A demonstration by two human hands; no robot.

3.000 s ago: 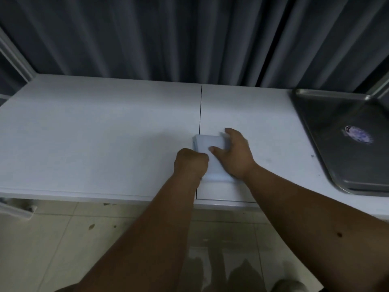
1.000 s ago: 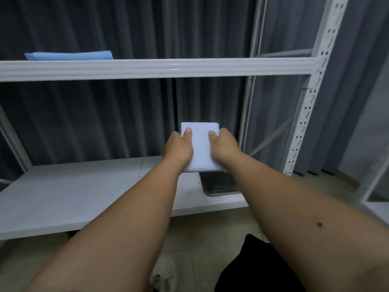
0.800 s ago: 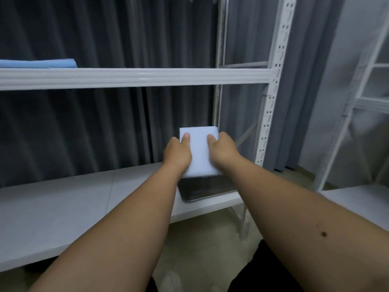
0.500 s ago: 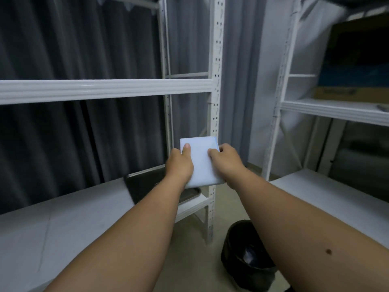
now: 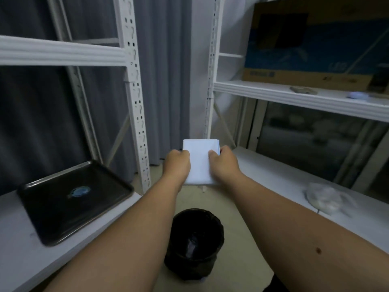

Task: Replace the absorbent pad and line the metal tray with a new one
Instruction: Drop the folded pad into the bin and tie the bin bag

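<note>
Both your hands hold the folded white absorbent pad in mid-air above the black-lined round bin: left hand and right hand fingers pinch its side edges. Far left, the dark rectangular metal tray sits on the white counter.

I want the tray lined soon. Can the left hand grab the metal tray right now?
Probably not yet: the left hand and right hand both grip the folded pad. The metal tray itself lies uncovered.
</note>
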